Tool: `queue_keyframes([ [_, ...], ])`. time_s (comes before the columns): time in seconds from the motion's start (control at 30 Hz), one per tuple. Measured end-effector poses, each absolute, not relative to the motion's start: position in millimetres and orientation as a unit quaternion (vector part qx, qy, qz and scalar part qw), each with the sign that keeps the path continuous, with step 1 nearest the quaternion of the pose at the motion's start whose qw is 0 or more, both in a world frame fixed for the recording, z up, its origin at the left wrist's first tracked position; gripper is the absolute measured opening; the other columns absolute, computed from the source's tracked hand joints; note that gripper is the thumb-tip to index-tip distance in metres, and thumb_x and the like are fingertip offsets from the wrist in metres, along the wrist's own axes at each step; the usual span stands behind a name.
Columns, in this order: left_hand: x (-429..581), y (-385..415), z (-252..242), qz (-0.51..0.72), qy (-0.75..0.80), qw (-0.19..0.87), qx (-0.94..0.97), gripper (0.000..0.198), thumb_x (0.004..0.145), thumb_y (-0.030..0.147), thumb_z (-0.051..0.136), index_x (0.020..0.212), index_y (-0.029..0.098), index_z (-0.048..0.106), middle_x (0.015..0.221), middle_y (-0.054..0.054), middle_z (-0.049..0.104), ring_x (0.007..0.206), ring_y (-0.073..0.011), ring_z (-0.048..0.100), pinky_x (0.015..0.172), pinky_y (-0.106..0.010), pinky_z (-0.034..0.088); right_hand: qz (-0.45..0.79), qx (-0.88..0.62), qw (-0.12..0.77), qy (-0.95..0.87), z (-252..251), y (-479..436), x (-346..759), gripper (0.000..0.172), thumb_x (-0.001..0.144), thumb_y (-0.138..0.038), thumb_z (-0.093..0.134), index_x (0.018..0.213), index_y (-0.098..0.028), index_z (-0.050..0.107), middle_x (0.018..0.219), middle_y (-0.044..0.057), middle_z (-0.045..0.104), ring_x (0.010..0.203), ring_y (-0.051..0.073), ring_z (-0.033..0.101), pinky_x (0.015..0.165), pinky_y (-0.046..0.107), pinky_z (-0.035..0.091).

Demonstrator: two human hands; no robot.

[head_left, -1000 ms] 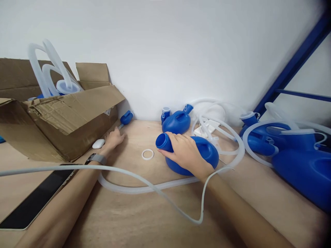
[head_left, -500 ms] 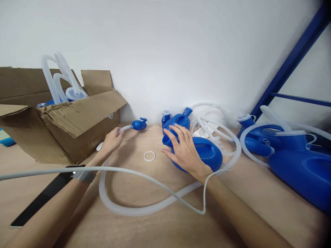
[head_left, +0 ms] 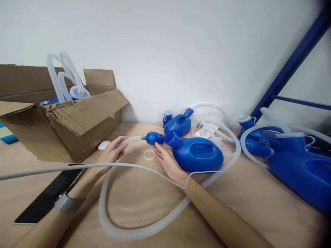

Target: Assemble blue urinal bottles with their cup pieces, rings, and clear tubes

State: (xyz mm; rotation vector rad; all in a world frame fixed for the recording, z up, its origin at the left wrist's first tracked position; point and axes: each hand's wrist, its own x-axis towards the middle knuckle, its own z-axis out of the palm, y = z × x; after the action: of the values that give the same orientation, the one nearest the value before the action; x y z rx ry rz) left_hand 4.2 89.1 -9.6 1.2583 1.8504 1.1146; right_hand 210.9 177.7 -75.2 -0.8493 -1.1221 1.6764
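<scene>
My left hand [head_left: 112,151] grips a translucent white corrugated hose [head_left: 129,231] close to its end, where a blue funnel-shaped fitting [head_left: 153,137] is attached. The fitting hangs just left of the open neck of a blue plastic jug [head_left: 198,153] lying on its side on the wooden table [head_left: 258,199]. My right hand [head_left: 168,162] lies palm up beside and under the jug's neck, fingers spread, touching the jug. A small white ring [head_left: 149,155] rests on the table between my hands. The hose loops toward me and runs back behind the jug.
An open cardboard box [head_left: 64,127] with hoses sticking out stands at the left. A white earbud case [head_left: 103,145] and a dark tablet [head_left: 49,196] lie near it. More blue jugs [head_left: 297,165] and tubing [head_left: 219,131] fill the right and back. A thin grey cable [head_left: 77,167] crosses in front.
My left hand pulled the hose end with the blue fitting from beside the box over to the jug's neck. My right hand came off the top of the jug and now lies beside its neck.
</scene>
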Motion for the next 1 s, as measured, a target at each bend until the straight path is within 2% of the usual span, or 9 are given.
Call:
queue_keyframes([
  [0.07,1.4,88.7,-10.2,0.407,0.689,0.35,0.487,0.069,0.076,0.064,0.05,0.131,0.023,0.049,0.064,0.005,0.044,0.058,0.0065,0.039,0.059,-0.008,0.032,0.708,-0.323,0.477,-0.409,-72.0,188.0,201.2,0.059,0.081,-0.051,0.077,0.129,-0.021,0.058,0.14,0.008,0.062,0.131,0.022,0.059,0.112,0.034,0.048],
  [0.13,-0.6,87.8,-9.3,0.378,0.677,0.385,0.501,0.06,0.076,0.059,0.05,0.122,0.021,0.051,0.065,0.005,0.043,0.059,0.0061,0.043,0.062,-0.007,0.036,0.729,-0.32,0.489,-0.357,-69.1,196.0,193.9,0.065,0.081,-0.051,0.078,0.134,-0.022,0.055,0.141,0.007,0.061,0.129,0.02,0.06,0.111,0.032,0.048],
  [0.3,-0.9,87.2,-4.3,0.301,0.687,0.366,0.551,0.033,0.075,0.041,0.05,0.089,0.012,0.057,0.088,0.003,0.06,0.082,0.0073,0.052,0.075,-0.002,0.039,0.77,-0.313,0.476,-0.286,-66.5,199.2,189.4,0.072,0.075,-0.051,0.086,0.135,-0.026,0.055,0.125,0.006,0.069,0.107,0.021,0.069,0.096,0.036,0.056],
  [0.43,8.1,91.6,0.0,0.283,0.689,0.36,0.562,0.04,0.077,0.049,0.044,0.081,0.01,0.051,0.081,0.002,0.057,0.079,0.0053,0.049,0.075,-0.006,0.038,0.79,-0.292,0.476,-0.253,-63.0,194.1,194.2,0.065,0.067,-0.044,0.092,0.121,-0.025,0.062,0.106,0.004,0.071,0.097,0.02,0.069,0.088,0.037,0.059],
  [0.6,20.4,100.3,6.0,0.247,0.69,0.365,0.574,0.065,0.078,0.07,0.039,0.078,0.008,0.057,0.082,0.0,0.06,0.079,0.0039,0.049,0.075,-0.008,0.034,0.827,-0.248,0.439,-0.25,-59.5,190.8,197.1,0.057,0.06,-0.033,0.093,0.105,-0.02,0.062,0.097,0.006,0.07,0.093,0.023,0.068,0.086,0.041,0.06],
  [0.73,21.6,108.2,6.3,0.251,0.721,0.348,0.545,0.075,0.073,0.082,0.036,0.085,0.011,0.058,0.077,0.002,0.056,0.071,0.0049,0.044,0.069,-0.009,0.031,0.836,-0.205,0.433,-0.267,-60.1,185.7,199.6,0.052,0.058,-0.023,0.09,0.098,-0.02,0.058,0.096,0.004,0.071,0.094,0.022,0.068,0.093,0.045,0.059],
  [0.87,18.4,113.4,-2.1,0.234,0.719,0.329,0.566,0.073,0.074,0.079,0.04,0.095,0.013,0.061,0.087,0.002,0.06,0.076,0.0059,0.041,0.071,-0.008,0.031,0.83,-0.197,0.439,-0.283,-60.9,179.7,205.5,0.05,0.057,-0.017,0.09,0.091,-0.02,0.053,0.095,0.001,0.07,0.097,0.022,0.068,0.099,0.05,0.056],
  [0.93,16.7,113.5,-7.5,0.237,0.711,0.331,0.573,0.07,0.077,0.075,0.04,0.099,0.013,0.063,0.099,0.002,0.063,0.086,0.0051,0.046,0.076,-0.006,0.034,0.825,-0.197,0.439,-0.297,-61.1,178.0,208.8,0.053,0.055,-0.013,0.091,0.088,-0.02,0.051,0.094,0.0,0.069,0.099,0.023,0.069,0.101,0.051,0.055],
  [1.0,14.6,111.9,-11.9,0.246,0.701,0.348,0.572,0.063,0.079,0.069,0.04,0.101,0.014,0.062,0.111,0.002,0.065,0.095,0.0042,0.049,0.082,-0.004,0.036,0.824,-0.193,0.428,-0.316,-61.4,177.4,211.4,0.057,0.056,-0.015,0.094,0.093,-0.02,0.051,0.099,0.002,0.07,0.102,0.025,0.07,0.102,0.053,0.054],
])
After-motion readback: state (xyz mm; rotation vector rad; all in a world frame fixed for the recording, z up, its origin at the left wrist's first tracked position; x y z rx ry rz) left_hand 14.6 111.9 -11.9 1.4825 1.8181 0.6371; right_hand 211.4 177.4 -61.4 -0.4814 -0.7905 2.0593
